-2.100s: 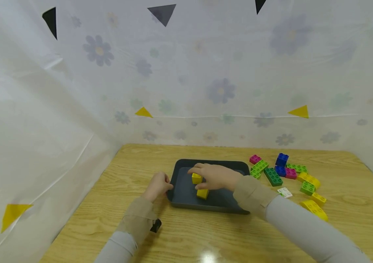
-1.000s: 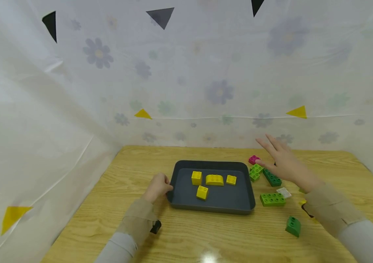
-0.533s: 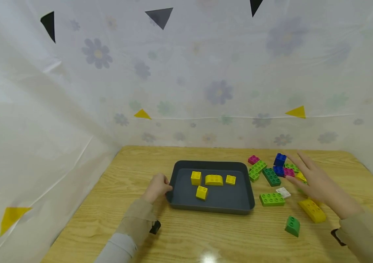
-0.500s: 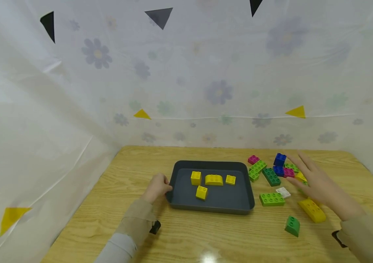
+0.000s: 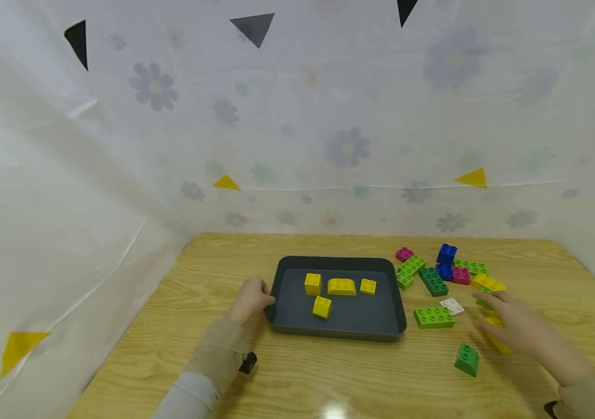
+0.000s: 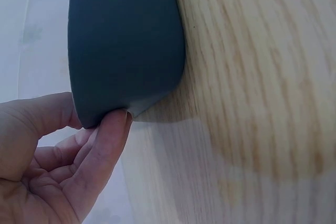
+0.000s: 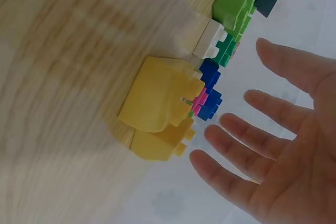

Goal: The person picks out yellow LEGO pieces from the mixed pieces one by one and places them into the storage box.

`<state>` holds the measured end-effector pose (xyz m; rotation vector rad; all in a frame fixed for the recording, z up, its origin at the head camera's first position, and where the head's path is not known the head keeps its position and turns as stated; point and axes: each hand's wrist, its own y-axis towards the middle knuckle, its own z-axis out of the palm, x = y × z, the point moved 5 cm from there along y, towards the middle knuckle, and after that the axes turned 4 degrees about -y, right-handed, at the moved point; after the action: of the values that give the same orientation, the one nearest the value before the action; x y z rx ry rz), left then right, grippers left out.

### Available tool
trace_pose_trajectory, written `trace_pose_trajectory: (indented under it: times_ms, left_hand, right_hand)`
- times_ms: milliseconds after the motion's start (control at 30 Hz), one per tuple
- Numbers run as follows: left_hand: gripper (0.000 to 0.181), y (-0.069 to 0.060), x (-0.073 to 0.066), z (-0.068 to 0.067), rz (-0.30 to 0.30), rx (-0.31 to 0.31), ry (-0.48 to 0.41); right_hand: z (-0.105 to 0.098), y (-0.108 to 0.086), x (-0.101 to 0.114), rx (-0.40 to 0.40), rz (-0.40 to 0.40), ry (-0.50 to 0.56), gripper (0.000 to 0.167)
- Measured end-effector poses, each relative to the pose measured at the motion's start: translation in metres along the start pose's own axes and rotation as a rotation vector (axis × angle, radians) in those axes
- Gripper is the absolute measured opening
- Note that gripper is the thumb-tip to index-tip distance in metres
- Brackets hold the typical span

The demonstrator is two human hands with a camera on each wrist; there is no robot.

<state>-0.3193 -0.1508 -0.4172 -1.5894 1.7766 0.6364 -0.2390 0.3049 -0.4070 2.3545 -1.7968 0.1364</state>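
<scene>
My left hand pinches the left rim of a dark grey tray; in the left wrist view the thumb and fingers are on its edge. Inside the tray lie several yellow toy building bricks, among them a curved one, a tall one, a small flat one and a slanted one. Over at the right, my right hand hovers with spread fingers above a long yellow curved brick, partly covering it. Seen from the right wrist, the fingers are apart from the yellow brick and hold nothing.
Right of the tray are a lime brick, a green curved brick, a white plate brick and a dark green brick. Further back lie blue bricks, pink bricks and another yellow one.
My right hand has left the tray, passed over the far bricks, then drawn back right and lowered over the near yellow brick. The left hand stays on the tray rim.
</scene>
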Motion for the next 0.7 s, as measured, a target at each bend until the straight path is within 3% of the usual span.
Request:
trace_pose_trajectory:
  times_ms: [300,700]
  left_hand:
    - [0.049,0.001,0.0,0.001,-0.004,-0.002,0.025]
    - [0.049,0.002,0.002,0.001,0.001,-0.005,0.026]
  right_hand:
    - [0.012,-0.002,-0.013,0.095,0.03,0.027,0.046]
    - [0.018,-0.003,-0.021,0.07,0.027,0.041,0.046]
